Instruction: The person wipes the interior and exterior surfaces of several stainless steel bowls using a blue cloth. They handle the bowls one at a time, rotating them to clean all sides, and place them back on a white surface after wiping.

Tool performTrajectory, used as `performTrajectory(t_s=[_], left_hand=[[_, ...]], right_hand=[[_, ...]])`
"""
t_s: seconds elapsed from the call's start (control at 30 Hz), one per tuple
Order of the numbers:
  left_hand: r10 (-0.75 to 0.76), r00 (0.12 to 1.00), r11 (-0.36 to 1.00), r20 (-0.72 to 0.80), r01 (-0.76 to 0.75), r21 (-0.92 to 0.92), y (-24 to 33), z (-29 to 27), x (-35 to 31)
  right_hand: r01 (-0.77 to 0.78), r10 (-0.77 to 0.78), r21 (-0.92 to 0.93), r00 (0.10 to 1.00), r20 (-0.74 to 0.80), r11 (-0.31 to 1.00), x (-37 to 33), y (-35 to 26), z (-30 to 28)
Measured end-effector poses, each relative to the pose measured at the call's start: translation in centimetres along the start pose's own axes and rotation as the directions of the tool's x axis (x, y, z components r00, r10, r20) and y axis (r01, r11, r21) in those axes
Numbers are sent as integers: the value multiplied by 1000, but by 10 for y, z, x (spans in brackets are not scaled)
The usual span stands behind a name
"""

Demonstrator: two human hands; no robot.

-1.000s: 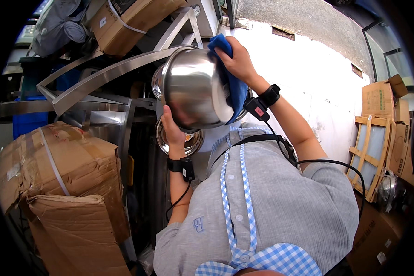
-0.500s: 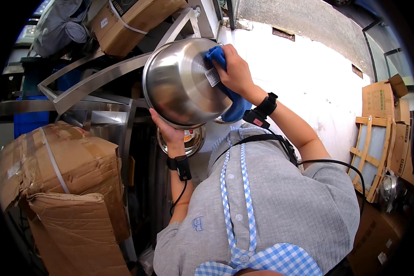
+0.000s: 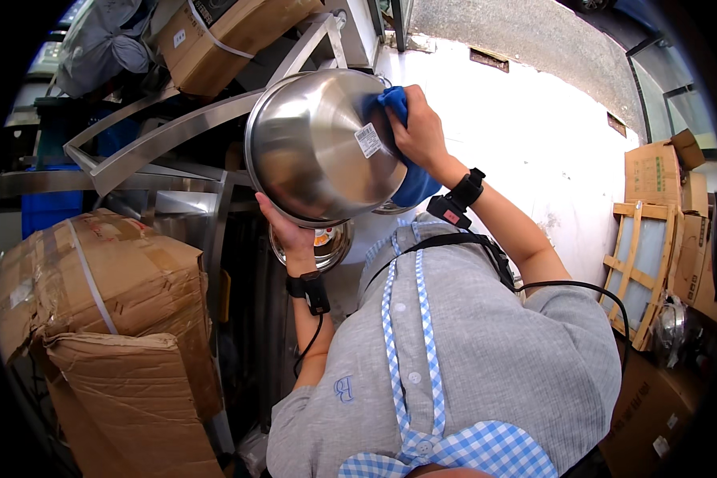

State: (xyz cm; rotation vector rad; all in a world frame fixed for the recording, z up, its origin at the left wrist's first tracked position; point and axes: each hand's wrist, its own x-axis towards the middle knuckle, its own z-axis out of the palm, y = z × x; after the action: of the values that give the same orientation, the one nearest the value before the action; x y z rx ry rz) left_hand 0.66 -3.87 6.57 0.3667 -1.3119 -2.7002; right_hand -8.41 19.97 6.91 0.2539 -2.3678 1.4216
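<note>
The shiny, smooth steel bowl [image 3: 319, 147] has tipped, so its white sticker [image 3: 368, 140] shows whole and the cloth [image 3: 416, 185] seems to reach more bottom. It sits between both hands. The right hand [image 3: 422, 131] bunches the soft blue cloth in bent fingers. The left hand [image 3: 293, 237] touches the round rim; I can't tell its hidden fingers' grip.

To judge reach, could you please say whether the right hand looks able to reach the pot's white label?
Probably yes: the label is uncovered near the right hand, which holds a blue cloth.
</note>
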Motion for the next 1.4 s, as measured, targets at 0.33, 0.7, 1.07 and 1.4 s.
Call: performTrajectory(t_s=[0.33,0.7,1.07,1.4], left_hand=[[-24,1000,997,13,23,75,-12,-13,2],[-90,991,995,-96,86,-50,-3,2,0],[-164,973,856,161,59,513,-44,24,23],[-312,827,418,468,-323,849,-126,14,29]], right_hand=[[282,-283,81,959,-1,956,-4,-44,13],[-130,145,-168,986,83,977,-25,51,-3],[-291,331,-273,937,114,917,-52,75,-51],[-406,496,-424,860,121,809,-105,95,-94]])
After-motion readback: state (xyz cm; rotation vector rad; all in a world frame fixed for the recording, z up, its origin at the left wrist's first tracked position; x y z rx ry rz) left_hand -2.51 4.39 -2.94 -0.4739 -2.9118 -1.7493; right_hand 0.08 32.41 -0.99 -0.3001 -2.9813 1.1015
